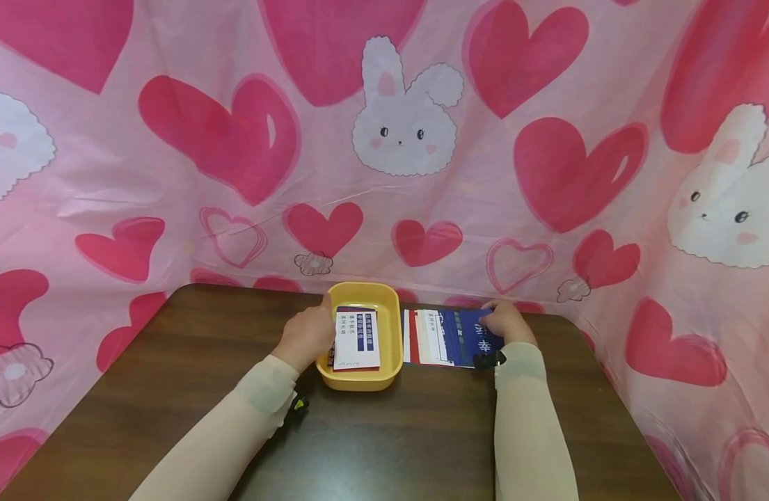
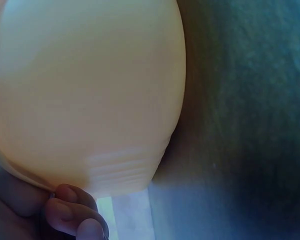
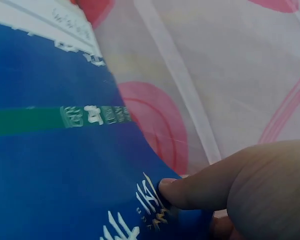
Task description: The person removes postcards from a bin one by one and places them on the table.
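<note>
A yellow plastic basin (image 1: 392, 348) stands near the table's far edge, with a small stack of cards lying in it, a white card (image 1: 353, 353) with blue print on top. My left hand (image 1: 307, 332) grips the basin's left rim; in the left wrist view its curled fingers (image 2: 72, 212) show at the rim. To the right of the basin, several overlapping cards (image 1: 429, 335) lie spread in a row. At the row's right end my right hand (image 1: 509, 323) pinches a blue card (image 1: 481, 346) with white characters, thumb on top in the right wrist view.
The dark brown wooden table (image 1: 397, 445) reaches toward me. Behind it and at both sides hangs a pink curtain (image 1: 334, 153) printed with hearts and rabbits, close against the table's far edge. A dark wrist strap (image 1: 487, 359) is on my right wrist.
</note>
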{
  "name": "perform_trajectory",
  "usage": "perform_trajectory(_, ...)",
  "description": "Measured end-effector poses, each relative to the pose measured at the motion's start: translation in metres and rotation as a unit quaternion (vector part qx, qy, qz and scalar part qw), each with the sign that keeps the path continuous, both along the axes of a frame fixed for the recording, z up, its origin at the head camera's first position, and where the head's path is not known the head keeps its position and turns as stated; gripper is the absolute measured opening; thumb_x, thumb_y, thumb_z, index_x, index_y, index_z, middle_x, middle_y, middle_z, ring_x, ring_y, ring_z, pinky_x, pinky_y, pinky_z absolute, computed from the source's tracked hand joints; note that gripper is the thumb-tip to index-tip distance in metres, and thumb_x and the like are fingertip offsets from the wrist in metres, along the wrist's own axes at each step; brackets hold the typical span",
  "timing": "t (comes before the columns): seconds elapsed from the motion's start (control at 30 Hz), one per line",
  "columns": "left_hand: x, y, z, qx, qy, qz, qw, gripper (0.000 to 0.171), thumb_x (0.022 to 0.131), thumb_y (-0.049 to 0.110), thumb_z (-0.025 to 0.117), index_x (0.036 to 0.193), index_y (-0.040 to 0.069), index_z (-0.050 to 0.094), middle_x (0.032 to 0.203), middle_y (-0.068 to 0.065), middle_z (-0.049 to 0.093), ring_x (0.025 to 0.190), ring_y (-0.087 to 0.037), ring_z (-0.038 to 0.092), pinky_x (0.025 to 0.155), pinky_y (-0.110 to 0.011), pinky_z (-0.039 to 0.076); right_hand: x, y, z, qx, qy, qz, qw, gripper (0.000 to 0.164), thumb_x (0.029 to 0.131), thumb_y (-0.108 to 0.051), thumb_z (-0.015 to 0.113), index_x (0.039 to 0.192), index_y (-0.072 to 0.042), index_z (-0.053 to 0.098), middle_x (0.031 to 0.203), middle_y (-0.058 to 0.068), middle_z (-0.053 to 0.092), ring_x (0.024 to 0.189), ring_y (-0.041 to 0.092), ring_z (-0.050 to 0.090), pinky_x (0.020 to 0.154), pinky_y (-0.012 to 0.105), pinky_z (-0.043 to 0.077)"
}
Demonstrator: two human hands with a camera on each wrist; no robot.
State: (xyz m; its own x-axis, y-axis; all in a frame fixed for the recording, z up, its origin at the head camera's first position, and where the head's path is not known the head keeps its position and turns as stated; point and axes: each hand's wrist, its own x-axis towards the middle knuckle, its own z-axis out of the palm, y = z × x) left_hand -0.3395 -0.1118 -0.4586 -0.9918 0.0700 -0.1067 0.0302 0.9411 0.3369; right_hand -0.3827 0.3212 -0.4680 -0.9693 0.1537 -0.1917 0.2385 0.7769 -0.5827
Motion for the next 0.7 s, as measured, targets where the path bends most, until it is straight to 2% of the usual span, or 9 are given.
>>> perform_trajectory(0.17, 0.001, 0.0, 0.0, 0.003, 0.004, -0.001, 1.0, 0.076, 0.115, 0.031, 0.058, 0.178, 0.001, 0.027, 0.143, -0.024, 0.073, 0.115, -0.039, 0.073, 0.108, -0.064, 0.064, -0.017, 0.008, -0.014, 0.036, 0.015, -0.005, 0.999, 0.042, 0.095, -0.013, 0.079, 0.131, 0.007, 0.074, 0.13, 0.033, 0.075, 0.114, 0.045, 0.072, 0.112, 0.062, 0.06)
perform_trajectory(0.27, 0.002, -0.001, 0.001, 0.005, 0.004, 0.001, 1.0, 0.077, 0.115, 0.032, 0.058, 0.179, 0.002, 0.027, 0.144, -0.024, 0.072, 0.117, -0.039, 0.073, 0.108, -0.064, 0.063, -0.028, 0.016, -0.024, 0.038, 0.011, -0.006, 0.999, 0.046, 0.094, -0.016, 0.083, 0.134, 0.006, 0.075, 0.137, 0.033, 0.073, 0.122, 0.049, 0.071, 0.117, 0.066, 0.056)
perform_trajectory(0.37, 0.002, -0.001, 0.002, 0.007, 0.004, 0.002, 1.0, 0.077, 0.115, 0.031, 0.058, 0.179, 0.002, 0.027, 0.144, -0.024, 0.072, 0.117, -0.04, 0.073, 0.109, -0.065, 0.063, -0.035, 0.02, -0.031, 0.032, 0.005, -0.025, 0.999, 0.048, 0.095, -0.019, 0.087, 0.136, 0.003, 0.076, 0.142, 0.032, 0.072, 0.126, 0.051, 0.069, 0.118, 0.069, 0.055)
perform_trajectory(0.43, 0.002, 0.0, 0.002, 0.007, 0.002, 0.003, 1.0, 0.077, 0.115, 0.031, 0.058, 0.179, 0.002, 0.027, 0.145, -0.025, 0.072, 0.117, -0.04, 0.073, 0.109, -0.064, 0.063, -0.035, 0.019, -0.029, 0.029, -0.01, -0.036, 0.999, 0.048, 0.096, -0.02, 0.088, 0.138, 0.0, 0.074, 0.146, 0.031, 0.07, 0.127, 0.052, 0.068, 0.118, 0.071, 0.054)
perform_trajectory(0.53, 0.002, 0.0, 0.003, 0.007, -0.001, 0.002, 1.0, 0.078, 0.115, 0.031, 0.059, 0.179, 0.002, 0.027, 0.146, -0.025, 0.071, 0.117, -0.04, 0.072, 0.109, -0.064, 0.063, -0.033, 0.016, -0.026, 0.035, 0.008, -0.051, 0.998, 0.043, 0.094, -0.019, 0.089, 0.132, -0.003, 0.078, 0.139, 0.027, 0.074, 0.12, 0.048, 0.07, 0.114, 0.07, 0.057)
perform_trajectory(0.7, 0.001, 0.0, 0.002, 0.005, -0.002, -0.001, 1.0, 0.077, 0.114, 0.031, 0.058, 0.179, 0.002, 0.027, 0.146, -0.025, 0.072, 0.117, -0.039, 0.073, 0.108, -0.064, 0.063, -0.01, -0.008, 0.008, 0.024, 0.059, -0.006, 0.998, 0.038, 0.103, -0.021, 0.079, 0.134, 0.002, 0.074, 0.137, 0.031, 0.074, 0.126, 0.049, 0.069, 0.118, 0.067, 0.054)
